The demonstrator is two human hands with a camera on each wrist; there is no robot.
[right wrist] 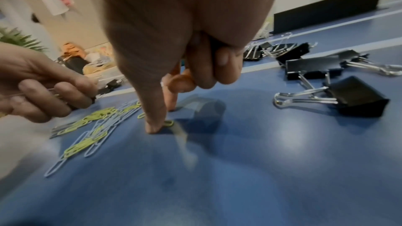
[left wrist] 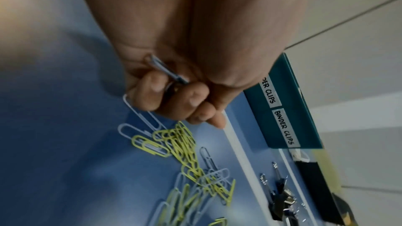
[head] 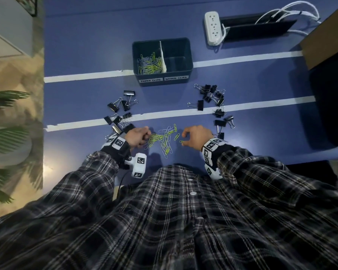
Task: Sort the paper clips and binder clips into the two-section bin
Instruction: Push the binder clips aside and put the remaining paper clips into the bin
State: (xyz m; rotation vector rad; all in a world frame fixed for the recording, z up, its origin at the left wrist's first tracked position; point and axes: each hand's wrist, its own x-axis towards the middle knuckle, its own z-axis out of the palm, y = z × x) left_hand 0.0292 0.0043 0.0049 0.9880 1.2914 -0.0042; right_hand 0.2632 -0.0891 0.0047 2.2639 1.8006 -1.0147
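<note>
Only the left wrist view shows that the left hand (left wrist: 174, 92) has its fingers curled round a few paper clips (left wrist: 165, 70), while the right wrist view shows the right hand (right wrist: 185, 68) pressing its thumb and forefinger down at a yellow clip (right wrist: 168, 123), other fingers curled. That clip is mostly hidden, so whether it is pinched is unclear. In the head view the loose paper clip pile (head: 162, 141) lies mid-frame on the blue tabletop (head: 86, 55), binder clips (head: 119, 114) either side, the two-section bin (head: 162, 82) above.
</note>
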